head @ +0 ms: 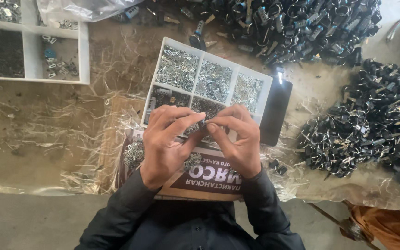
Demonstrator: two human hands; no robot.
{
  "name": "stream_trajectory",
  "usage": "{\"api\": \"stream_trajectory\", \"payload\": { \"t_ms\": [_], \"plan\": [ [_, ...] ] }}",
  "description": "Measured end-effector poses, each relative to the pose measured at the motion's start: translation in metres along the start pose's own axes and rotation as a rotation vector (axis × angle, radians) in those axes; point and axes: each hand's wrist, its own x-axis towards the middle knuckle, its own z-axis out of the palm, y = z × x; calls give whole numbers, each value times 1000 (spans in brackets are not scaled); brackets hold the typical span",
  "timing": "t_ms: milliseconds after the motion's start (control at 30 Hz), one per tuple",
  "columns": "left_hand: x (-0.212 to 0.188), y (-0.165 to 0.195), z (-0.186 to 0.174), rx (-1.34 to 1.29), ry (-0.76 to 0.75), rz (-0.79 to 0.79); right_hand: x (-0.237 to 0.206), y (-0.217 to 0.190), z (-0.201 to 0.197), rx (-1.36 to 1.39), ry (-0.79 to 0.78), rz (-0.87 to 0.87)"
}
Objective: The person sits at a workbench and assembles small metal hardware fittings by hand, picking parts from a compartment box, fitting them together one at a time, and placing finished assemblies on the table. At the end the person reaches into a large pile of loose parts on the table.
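Both hands meet at centre: left hand (165, 141) and right hand (237, 139) pinch fingertips together (thumbs and forefingers touching), wrists angled inward, dark sleeves.

One view only, head-worn, looking straight down from above the person's chest onto the table (47, 139). Close range: the hands fill frame centre, the white compartment tray (216, 58) just beyond at 12 o'clock. Dark sleeves enter at 6 o'clock. No second view to overlap.

Workbench (33, 139), brown and scuffed, lying under crinkled clear plastic sheeting (84, 171); grey floor (24, 222) showing below; daylight falling evenly across everything.
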Motion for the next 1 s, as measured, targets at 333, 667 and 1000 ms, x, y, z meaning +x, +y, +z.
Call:
{"api": "stream_trajectory", "payload": {
  "t_ms": [333, 667, 1000],
  "plan": [
    [2, -3, -7, 48, -33, 87, 1, -3, 5, 15, 19, 100],
    [6, 3, -15, -38, -3, 16, -1, 3, -2, 377, -39, 213],
    [5, 0, -16, 9, -31, 45, -2, 4, 1, 264, -68, 135]
  ]
}}
